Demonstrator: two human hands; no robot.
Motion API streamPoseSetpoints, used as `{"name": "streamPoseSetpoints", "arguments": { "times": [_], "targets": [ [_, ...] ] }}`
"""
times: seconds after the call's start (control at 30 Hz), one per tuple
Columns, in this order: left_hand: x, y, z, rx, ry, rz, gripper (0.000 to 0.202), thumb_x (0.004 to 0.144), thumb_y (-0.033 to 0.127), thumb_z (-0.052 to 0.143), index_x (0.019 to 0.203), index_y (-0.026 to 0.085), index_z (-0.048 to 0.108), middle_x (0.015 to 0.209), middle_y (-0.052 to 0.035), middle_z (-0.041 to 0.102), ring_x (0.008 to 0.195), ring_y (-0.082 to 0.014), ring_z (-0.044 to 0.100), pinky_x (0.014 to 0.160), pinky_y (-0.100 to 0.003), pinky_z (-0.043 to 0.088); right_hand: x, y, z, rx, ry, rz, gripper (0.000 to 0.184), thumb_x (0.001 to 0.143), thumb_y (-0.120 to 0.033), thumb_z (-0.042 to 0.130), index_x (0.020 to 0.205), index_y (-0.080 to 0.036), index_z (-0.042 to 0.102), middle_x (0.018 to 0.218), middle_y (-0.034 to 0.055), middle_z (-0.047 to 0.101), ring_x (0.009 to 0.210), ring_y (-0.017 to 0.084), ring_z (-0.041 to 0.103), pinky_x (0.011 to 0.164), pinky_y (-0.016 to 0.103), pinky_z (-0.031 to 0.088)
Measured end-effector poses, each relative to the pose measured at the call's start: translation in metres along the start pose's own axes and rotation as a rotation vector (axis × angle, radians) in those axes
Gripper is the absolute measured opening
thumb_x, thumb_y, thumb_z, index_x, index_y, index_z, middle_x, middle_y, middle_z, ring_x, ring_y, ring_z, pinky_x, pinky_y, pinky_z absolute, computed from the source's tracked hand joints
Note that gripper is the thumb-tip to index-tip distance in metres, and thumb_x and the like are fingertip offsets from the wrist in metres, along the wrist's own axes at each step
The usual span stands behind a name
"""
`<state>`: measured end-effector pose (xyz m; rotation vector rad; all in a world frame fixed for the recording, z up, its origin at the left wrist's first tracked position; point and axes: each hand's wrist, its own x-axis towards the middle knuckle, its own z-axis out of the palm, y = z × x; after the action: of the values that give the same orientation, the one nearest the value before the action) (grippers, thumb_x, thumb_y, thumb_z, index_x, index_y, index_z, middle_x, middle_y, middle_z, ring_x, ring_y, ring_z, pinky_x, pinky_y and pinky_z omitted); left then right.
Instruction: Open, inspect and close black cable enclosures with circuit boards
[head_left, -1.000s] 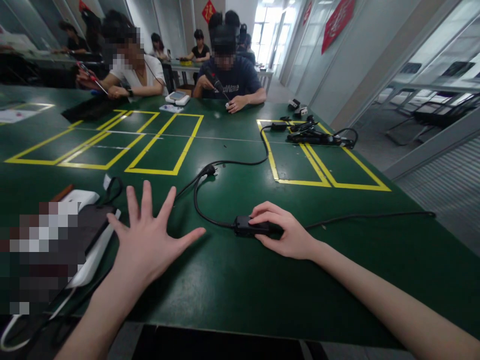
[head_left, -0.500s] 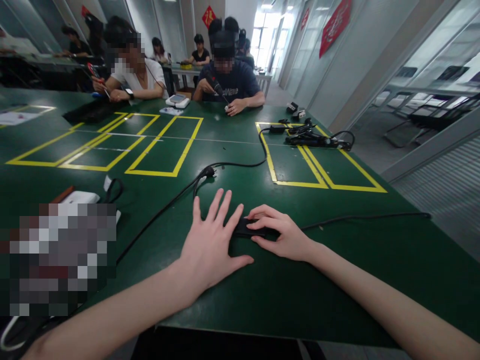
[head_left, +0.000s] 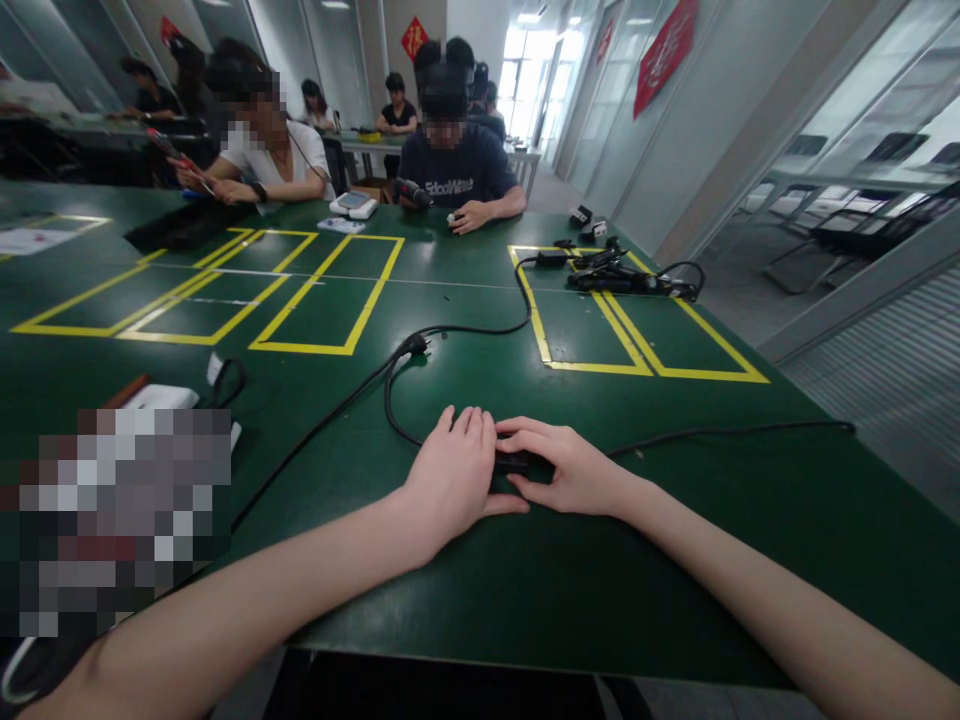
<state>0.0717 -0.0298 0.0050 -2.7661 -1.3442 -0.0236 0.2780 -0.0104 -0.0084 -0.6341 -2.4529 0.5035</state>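
Note:
A black power adapter (head_left: 513, 462) lies on the green table near its front edge, mostly covered by my two hands. My left hand (head_left: 456, 480) is cupped over its left end, fingers together on the far side and thumb stretched along the near side. The right end is pinched between the thumb and fingers of my right hand (head_left: 559, 465). From under my left hand a black cord (head_left: 391, 410) curves up to a plug (head_left: 415, 345). Another black cable (head_left: 720, 431) runs from beneath my right hand toward the table's right edge.
Yellow tape outlines (head_left: 304, 347) mark the green table (head_left: 465, 620). More adapters and cables (head_left: 622, 275) are heaped at the back right. A pixelated pile (head_left: 135, 500) sits at the left. Two people (head_left: 457, 160) work across the table, one with a power screwdriver (head_left: 412, 193).
My left hand has gone from spread fingers beside the adapter to closed over its left end, shifting slightly right. My right hand keeps its grip. Across the table, a co-worker's screwdriver has tipped lower.

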Motion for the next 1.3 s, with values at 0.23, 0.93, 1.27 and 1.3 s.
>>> {"name": "streamPoseSetpoints", "arguments": {
  "times": [0.23,0.93,1.27,1.3],
  "targets": [
    [0.01,-0.03,0.009,-0.035,0.1,0.189,0.063,0.095,0.066,0.063,0.122,0.009,0.065,0.135,-0.0213,0.07,0.13,-0.0315,0.065,0.115,-0.044,0.044,0.003,-0.002,-0.001,-0.327,0.011,-0.114,0.037,0.091,-0.021,0.06,0.128,-0.016,0.061,0.119,0.0165,0.073,0.104,0.028,0.071,0.087,0.043,0.058],
    [0.003,-0.035,-0.024,-0.248,-0.169,0.166,0.014,0.095,0.027,0.066,0.103,0.018,0.059,0.1,-0.008,0.076,0.091,-0.029,0.075,0.071,-0.033,0.052,-0.001,-0.001,0.0,-0.579,-0.134,-0.017,0.03,0.102,-0.028,0.05,0.122,-0.01,0.061,0.098,0.0127,0.074,0.08,0.024,0.069,0.072,0.035,0.045],
    [0.003,-0.038,-0.023,-0.296,-0.166,0.216,0.015,0.099,0.031,0.062,0.102,0.018,0.059,0.099,-0.0087,0.076,0.09,-0.0291,0.075,0.071,-0.033,0.052,-0.001,-0.006,-0.002,-0.577,-0.089,-0.037,0.029,0.105,-0.035,0.05,0.114,-0.011,0.064,0.089,0.0101,0.07,0.075,0.021,0.064,0.068,0.033,0.042],
    [0.004,-0.038,-0.023,-0.299,-0.165,0.216,0.015,0.099,0.031,0.062,0.102,0.018,0.06,0.099,-0.0089,0.076,0.09,-0.0292,0.075,0.071,-0.033,0.052,-0.001,-0.006,-0.001,-0.586,-0.076,-0.05,0.031,0.106,-0.036,0.047,0.114,-0.011,0.064,0.09,0.0102,0.07,0.076,0.021,0.065,0.068,0.033,0.042]
  ]
}}
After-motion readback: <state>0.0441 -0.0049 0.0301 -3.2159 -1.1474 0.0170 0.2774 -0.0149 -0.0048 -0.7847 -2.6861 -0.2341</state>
